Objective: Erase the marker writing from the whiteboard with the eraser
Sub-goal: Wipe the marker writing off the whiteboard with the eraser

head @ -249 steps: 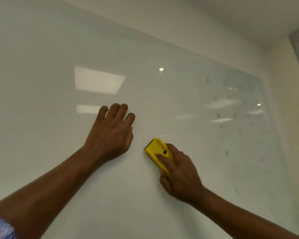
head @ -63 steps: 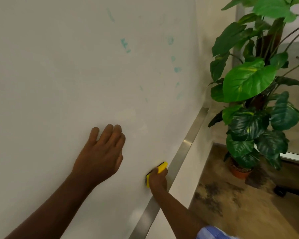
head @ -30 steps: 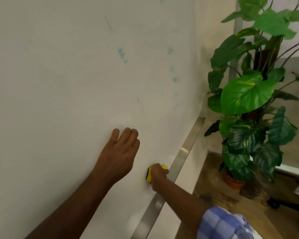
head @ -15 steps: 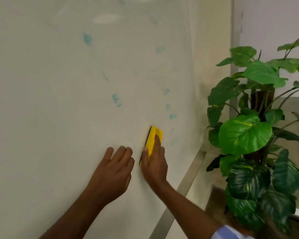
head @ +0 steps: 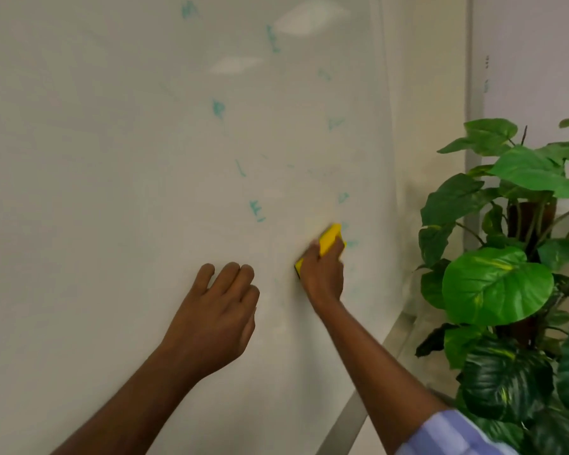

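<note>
A glossy whiteboard (head: pixel 96 159) fills most of the head view. Faint teal marker letters (head: pixel 256 210) are scattered over its right half, some smeared. My right hand (head: pixel 322 274) presses a yellow eraser (head: pixel 330 239) flat against the board near its lower right, beside a pale teal mark (head: pixel 352 244). The eraser's lower part is hidden under my fingers. My left hand (head: pixel 216 318) rests flat on the board to the left of the eraser, fingers together, holding nothing.
A metal frame strip (head: pixel 398 336) runs along the board's lower right edge. A large potted plant with broad green leaves (head: pixel 496 287) stands close on the right. A beige wall (head: pixel 431 93) lies beyond the board.
My right hand has carried the eraser up from the board's bottom edge and then slightly right toward the teal marks. The view has tilted upward, showing more letters. My left hand stays on the board.
</note>
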